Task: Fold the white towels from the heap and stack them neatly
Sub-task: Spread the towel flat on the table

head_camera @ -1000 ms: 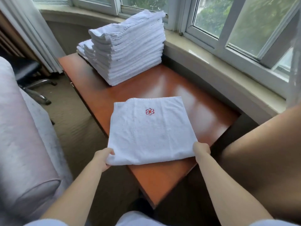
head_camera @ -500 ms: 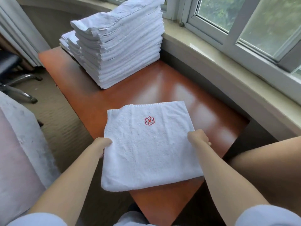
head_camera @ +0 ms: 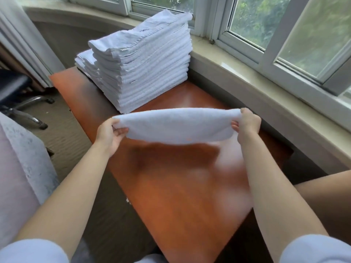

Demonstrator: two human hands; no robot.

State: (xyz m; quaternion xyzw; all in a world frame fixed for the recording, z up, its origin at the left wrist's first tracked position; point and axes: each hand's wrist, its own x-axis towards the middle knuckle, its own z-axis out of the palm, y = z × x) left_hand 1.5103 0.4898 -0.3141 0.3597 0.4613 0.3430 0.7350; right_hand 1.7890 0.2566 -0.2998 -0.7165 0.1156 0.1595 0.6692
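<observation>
My left hand (head_camera: 110, 132) pinches the left end of a folded white towel (head_camera: 176, 126) and my right hand (head_camera: 247, 124) grips its right end, so the towel hangs stretched between them, lifted off the wooden table (head_camera: 180, 186). It is blurred, so I cannot tell how many layers it has. Beyond it, farther along the table, stands the tall stack of folded towels (head_camera: 148, 73), with a lower pile (head_camera: 85, 61) just behind, under the window (head_camera: 284, 25).
</observation>
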